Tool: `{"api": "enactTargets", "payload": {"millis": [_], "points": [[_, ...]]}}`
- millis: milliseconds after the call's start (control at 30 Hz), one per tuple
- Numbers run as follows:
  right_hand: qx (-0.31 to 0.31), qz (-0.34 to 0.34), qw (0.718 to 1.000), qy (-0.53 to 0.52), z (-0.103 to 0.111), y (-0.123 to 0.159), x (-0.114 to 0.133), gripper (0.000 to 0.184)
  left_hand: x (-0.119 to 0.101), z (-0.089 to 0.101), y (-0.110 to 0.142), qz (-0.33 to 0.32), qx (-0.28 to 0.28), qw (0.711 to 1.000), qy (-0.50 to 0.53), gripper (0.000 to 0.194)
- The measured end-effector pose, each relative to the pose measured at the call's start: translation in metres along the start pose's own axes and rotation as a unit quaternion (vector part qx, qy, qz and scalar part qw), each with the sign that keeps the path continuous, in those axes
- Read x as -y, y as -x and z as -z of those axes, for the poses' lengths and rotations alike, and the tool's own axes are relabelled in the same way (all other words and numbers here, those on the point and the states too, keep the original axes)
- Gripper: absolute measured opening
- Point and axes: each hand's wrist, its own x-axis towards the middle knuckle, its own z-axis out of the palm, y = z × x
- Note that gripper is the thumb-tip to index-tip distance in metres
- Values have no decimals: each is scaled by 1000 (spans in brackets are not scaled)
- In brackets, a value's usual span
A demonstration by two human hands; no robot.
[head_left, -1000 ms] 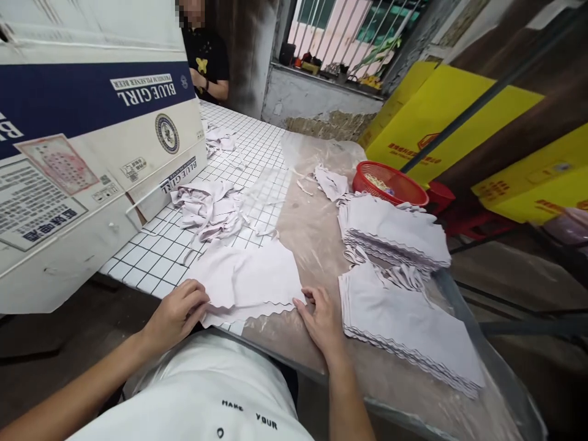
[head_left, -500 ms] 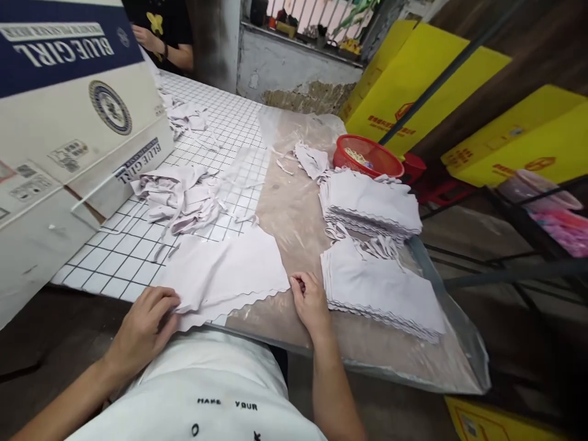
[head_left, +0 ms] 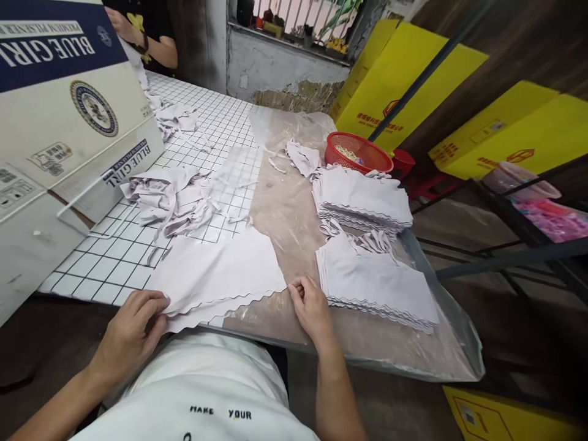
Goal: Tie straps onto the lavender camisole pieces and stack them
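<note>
Pinches the near left corner of a flat, pale lilac-grey fabric piece [head_left: 225,263] between thumb and fingers of the left hand [head_left: 131,334]. Keeps the right hand [head_left: 311,309] loosely clenched, thumb against curled fingers, fingertips at the right corner of the fabric piece; cannot tell whether any cloth is caught there. Lies spread near the front edge of the table, this fabric piece, partly over a white tabletop with a black grid [head_left: 108,260] and partly over a brownish surface under a clear plastic sheet [head_left: 280,208], scalloped edge toward the white printed shirt [head_left: 206,380].

To the right of the fabric piece, two thick stacks of similar cloth with wavy edges: a nearer stack [head_left: 376,285] with thin looped straps at its far side, and a farther stack [head_left: 362,196] just behind. Beyond these, a round red plastic basket [head_left: 379,153] with pale bits inside.

Beyond the fabric piece on the left, a crumpled heap of pale cloth strips [head_left: 177,199]. Farther left, a large white and navy cardboard box [head_left: 50,141] with upside-down "BLUE GIRL" lettering. Well beyond the fabric piece, past the box, a person in a black top [head_left: 160,55], one hand raised beside pale cloth.
</note>
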Motion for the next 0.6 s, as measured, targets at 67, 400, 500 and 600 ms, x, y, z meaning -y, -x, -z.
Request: {"api": "enactTargets", "payload": {"millis": [67, 400, 500, 600], "points": [[10, 28, 999, -13, -1, 2, 9, 12, -6, 0, -1, 77, 9, 995, 62, 10], [31, 110, 993, 33, -36, -42, 69, 14, -54, 5, -87, 457, -13, 674, 580, 30], [50, 127, 989, -54, -23, -52, 72, 10, -53, 8, -105, 468, 14, 641, 608, 24], [102, 163, 977, -92, -23, -50, 83, 38, -49, 5, -114, 468, 50, 617, 631, 17]]}}
